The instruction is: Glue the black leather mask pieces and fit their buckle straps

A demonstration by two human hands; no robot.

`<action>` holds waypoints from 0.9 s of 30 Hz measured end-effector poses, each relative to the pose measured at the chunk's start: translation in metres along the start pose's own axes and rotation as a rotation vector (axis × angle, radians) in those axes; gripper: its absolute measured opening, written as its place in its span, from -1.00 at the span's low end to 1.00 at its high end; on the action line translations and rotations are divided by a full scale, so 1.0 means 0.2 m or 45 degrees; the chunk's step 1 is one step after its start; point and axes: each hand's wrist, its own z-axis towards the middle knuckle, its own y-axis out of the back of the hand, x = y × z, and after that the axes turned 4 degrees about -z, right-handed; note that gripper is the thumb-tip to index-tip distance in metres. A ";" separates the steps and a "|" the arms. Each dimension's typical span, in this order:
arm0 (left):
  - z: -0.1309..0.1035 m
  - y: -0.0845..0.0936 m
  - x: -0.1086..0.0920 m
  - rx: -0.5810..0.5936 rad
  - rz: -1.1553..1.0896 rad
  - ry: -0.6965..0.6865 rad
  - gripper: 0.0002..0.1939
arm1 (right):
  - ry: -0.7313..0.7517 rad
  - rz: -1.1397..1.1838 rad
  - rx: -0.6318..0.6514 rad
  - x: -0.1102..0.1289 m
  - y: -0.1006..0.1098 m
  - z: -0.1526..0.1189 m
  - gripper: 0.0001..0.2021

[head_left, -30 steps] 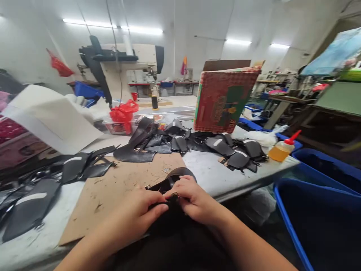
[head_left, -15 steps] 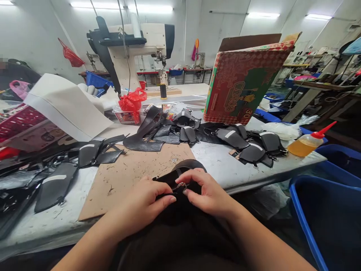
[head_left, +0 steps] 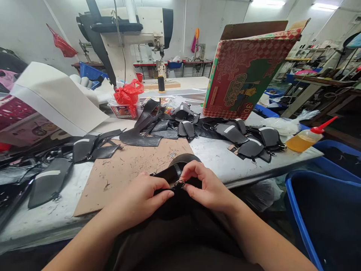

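Observation:
Close to my body, a black leather piece (head_left: 186,159) with a rounded, curved end leans over the table's front edge. My left hand (head_left: 150,192) pinches a narrow black strap between thumb and forefinger. Against the tip of that strap sits a small silver metal ring (head_left: 179,183), which my right hand (head_left: 204,184) grips from the other side with thumb and fingers. Whether the strap runs through the ring is hard to make out. A sheet of brown cardboard (head_left: 124,175) lies under and behind the hands, strewn with dark scraps.
Several black padded pieces (head_left: 232,132) with metal fittings lie along the table, left and right. An oil bottle (head_left: 301,140) with a red spout stands near the right edge. A printed carton (head_left: 245,75), a sewing machine (head_left: 135,30) and a blue tub (head_left: 293,203) surround the work.
The camera view has tilted slightly down and shifted. My right hand has turned a little, showing more of the ring; both hands keep their pinch.

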 end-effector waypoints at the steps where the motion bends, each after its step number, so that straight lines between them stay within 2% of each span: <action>1: 0.00 0.00 0.00 0.002 -0.004 0.002 -0.74 | 0.002 0.005 0.011 0.00 0.00 0.00 -0.78; 10: 0.02 0.00 -0.01 0.013 -0.019 0.057 -0.73 | 0.069 -0.004 0.060 0.00 0.01 0.00 -0.80; 19: 0.03 -0.01 0.00 -0.021 -0.101 -0.118 -0.79 | 0.123 -0.144 0.091 0.01 0.05 0.00 -0.77; 21: 0.03 -0.03 0.01 -0.074 -0.132 -0.129 -0.81 | 0.183 -0.223 0.054 0.03 0.05 0.01 -0.77; 24: 0.02 -0.07 0.03 -0.241 -0.217 -0.097 -0.80 | 0.313 -0.418 -0.196 0.07 0.03 -0.01 -0.82; 26: 0.00 -0.11 0.03 -0.378 -0.273 -0.055 -0.80 | 0.276 -0.526 -0.255 0.10 0.00 -0.05 -0.86; 27: -0.01 -0.13 0.03 -0.434 -0.295 -0.041 -0.80 | 0.213 -0.558 -0.217 0.11 -0.01 -0.07 -0.84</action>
